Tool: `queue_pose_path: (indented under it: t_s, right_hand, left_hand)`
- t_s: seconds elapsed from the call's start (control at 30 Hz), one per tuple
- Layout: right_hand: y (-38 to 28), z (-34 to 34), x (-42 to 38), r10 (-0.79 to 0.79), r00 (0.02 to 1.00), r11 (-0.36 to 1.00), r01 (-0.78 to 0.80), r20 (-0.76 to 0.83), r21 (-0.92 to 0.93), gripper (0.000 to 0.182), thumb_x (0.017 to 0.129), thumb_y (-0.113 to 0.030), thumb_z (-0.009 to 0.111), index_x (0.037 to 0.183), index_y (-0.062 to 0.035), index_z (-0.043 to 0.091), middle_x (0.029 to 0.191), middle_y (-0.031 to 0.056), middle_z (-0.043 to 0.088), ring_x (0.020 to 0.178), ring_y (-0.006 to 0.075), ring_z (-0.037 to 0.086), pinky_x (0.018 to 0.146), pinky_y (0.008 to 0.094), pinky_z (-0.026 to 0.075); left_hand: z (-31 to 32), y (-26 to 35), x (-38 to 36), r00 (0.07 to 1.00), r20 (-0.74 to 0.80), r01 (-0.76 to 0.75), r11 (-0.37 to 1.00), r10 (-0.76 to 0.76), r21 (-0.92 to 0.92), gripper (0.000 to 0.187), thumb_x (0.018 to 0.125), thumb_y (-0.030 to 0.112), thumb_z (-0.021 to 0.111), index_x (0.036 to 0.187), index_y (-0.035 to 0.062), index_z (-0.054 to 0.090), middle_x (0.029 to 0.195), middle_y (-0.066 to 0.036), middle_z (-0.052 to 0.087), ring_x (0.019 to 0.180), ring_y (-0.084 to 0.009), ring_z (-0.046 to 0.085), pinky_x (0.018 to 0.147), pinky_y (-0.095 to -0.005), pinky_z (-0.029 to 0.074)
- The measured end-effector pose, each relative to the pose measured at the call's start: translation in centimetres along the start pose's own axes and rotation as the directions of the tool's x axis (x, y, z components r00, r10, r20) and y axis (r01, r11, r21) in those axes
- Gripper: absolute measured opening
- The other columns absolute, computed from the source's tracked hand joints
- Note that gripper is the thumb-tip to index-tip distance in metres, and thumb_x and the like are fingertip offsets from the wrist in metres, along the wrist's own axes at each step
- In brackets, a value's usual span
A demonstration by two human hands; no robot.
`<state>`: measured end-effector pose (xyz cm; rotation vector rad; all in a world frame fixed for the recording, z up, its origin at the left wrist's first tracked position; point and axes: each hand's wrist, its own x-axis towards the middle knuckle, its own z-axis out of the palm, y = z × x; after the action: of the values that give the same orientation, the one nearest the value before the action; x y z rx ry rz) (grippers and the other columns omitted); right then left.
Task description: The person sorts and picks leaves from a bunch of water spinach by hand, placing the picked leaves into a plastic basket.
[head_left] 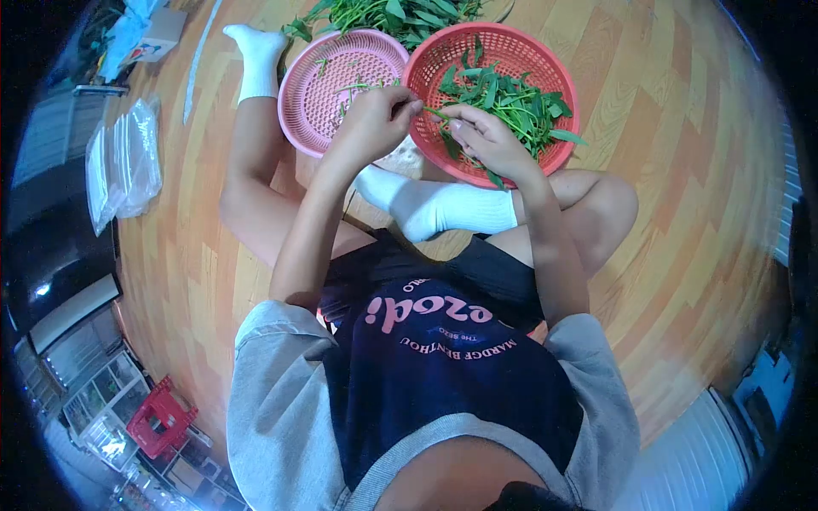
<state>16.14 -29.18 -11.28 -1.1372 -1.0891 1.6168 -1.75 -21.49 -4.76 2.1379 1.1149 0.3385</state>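
Observation:
Between my two hands is a thin green vegetable stem [437, 113], held over the inner edges of two baskets. My left hand [379, 123] is closed, its thumb and forefinger pinched at the stem's left end. My right hand [487, 145] grips the same stem farther right, above the red plastic basket [558, 72]. Inside that basket lies a heap of leafy green stems [520, 106] that look like water spinach. Partly behind my left hand, the pink plastic basket [294, 94] holds a few short stem pieces [358, 87].
A larger pile of leafy greens [388, 15] lies on the wood floor [682, 170] beyond the baskets. My legs and white socks [443, 209] surround the near side. Clear plastic bags [126, 162] lie at the left, and a red stool [162, 417] stands at lower left.

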Motion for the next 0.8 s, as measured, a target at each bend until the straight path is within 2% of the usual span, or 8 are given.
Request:
queue_pose_path:
  t_s: [0.2,0.27,0.37,0.43,0.5,0.6,0.73,0.8]
  right_hand:
    - [1.3,0.6,0.9,-0.339,0.939,0.872,0.291,-0.056,-0.393,0.022,0.085,-0.008,0.045,0.103,-0.0054,0.058,0.065,0.0072,0.054,0.055,0.0152,0.049,0.053,0.0296,0.041]
    - [1.5,0.4,1.5,-0.565,0.825,0.599,0.404,-0.009,-0.691,0.022,0.081,-0.005,0.044,0.096,-0.0056,0.06,0.073,0.0134,0.058,0.062,0.0275,0.055,0.06,0.0375,0.045]
    - [1.9,-1.4,1.4,-0.37,0.924,0.351,0.042,-0.098,-0.935,0.024,0.078,-0.004,0.044,0.093,-0.0077,0.061,0.082,0.0136,0.061,0.075,0.0331,0.057,0.065,0.04,0.046]
    - [0.6,-4.1,0.3,-0.354,0.907,0.57,0.016,-0.227,-0.822,0.028,0.077,-0.005,0.045,0.098,-0.0124,0.062,0.093,0.0148,0.06,0.09,0.0296,0.056,0.072,0.037,0.045]
    - [0.2,-3.9,0.1,-0.33,0.898,0.692,0.021,-0.29,-0.722,0.03,0.077,-0.006,0.046,0.101,-0.013,0.061,0.1,0.0155,0.058,0.095,0.0292,0.055,0.076,0.037,0.045]
    - [0.2,-2.8,0.5,-0.594,0.803,0.241,0.113,-0.055,-0.964,0.036,0.078,-0.008,0.049,0.112,-0.0138,0.056,0.118,0.0174,0.05,0.106,0.0326,0.049,0.087,0.0396,0.04]
    - [-1.5,1.1,-0.6,-0.583,0.803,0.565,0.29,-0.125,-0.773,0.045,0.081,-0.013,0.055,0.125,-0.0082,0.045,0.127,0.0182,0.043,0.116,0.0308,0.044,0.093,0.0396,0.037]
    - [-2.3,2.7,-1.2,-0.362,0.91,0.93,0.337,-0.203,-0.148,0.043,0.084,-0.014,0.057,0.123,-0.001,0.045,0.125,0.0147,0.046,0.113,0.0235,0.047,0.089,0.0347,0.041]
  left_hand:
    - [0.1,0.0,0.0,0.998,0.032,-0.053,0.998,0.052,0.037,0.016,0.08,0.012,0.056,0.085,-0.0014,0.063,0.069,-0.016,0.06,0.058,-0.0238,0.057,0.056,-0.0332,0.044]
    - [0.6,0.7,-1.0,0.998,0.059,-0.043,0.995,0.038,0.094,0.015,0.077,0.012,0.057,0.084,-0.0008,0.063,0.07,-0.018,0.06,0.062,-0.0286,0.059,0.059,-0.0369,0.045]
    - [-0.9,3.8,-4.5,0.999,0.021,-0.043,0.993,0.041,0.108,0.014,0.077,0.01,0.058,0.084,-0.0011,0.062,0.07,-0.017,0.06,0.063,-0.0267,0.059,0.06,-0.0359,0.046]
    - [-2.3,3.9,-5.3,0.998,-0.041,-0.051,0.996,0.054,0.072,0.013,0.08,0.009,0.057,0.086,-0.0019,0.062,0.069,-0.013,0.061,0.06,-0.0199,0.058,0.058,-0.031,0.045]
    - [-2.6,2.6,-5.7,0.982,0.0,0.188,0.969,-0.191,-0.162,0.013,0.084,0.007,0.055,0.091,-0.0022,0.061,0.072,-0.007,0.061,0.065,-0.0129,0.056,0.061,-0.0279,0.045]
    - [-1.8,0.4,-4.3,0.967,0.102,0.247,0.775,-0.232,-0.582,0.017,0.086,0.008,0.053,0.097,-0.0031,0.06,0.076,-0.002,0.059,0.071,-0.0075,0.053,0.065,-0.024,0.045]
    - [-0.7,0.2,-3.3,0.961,0.231,0.277,0.461,-0.155,-0.843,0.03,0.088,0.003,0.047,0.117,-0.001,0.049,0.096,-0.005,0.06,0.083,-0.0094,0.057,0.079,-0.0225,0.047]
    - [0.0,-0.1,-2.8,0.954,0.273,0.299,0.427,-0.123,-0.853,0.035,0.088,0.001,0.044,0.123,0.0003,0.044,0.103,-0.007,0.059,0.089,-0.0109,0.057,0.082,-0.0233,0.048]
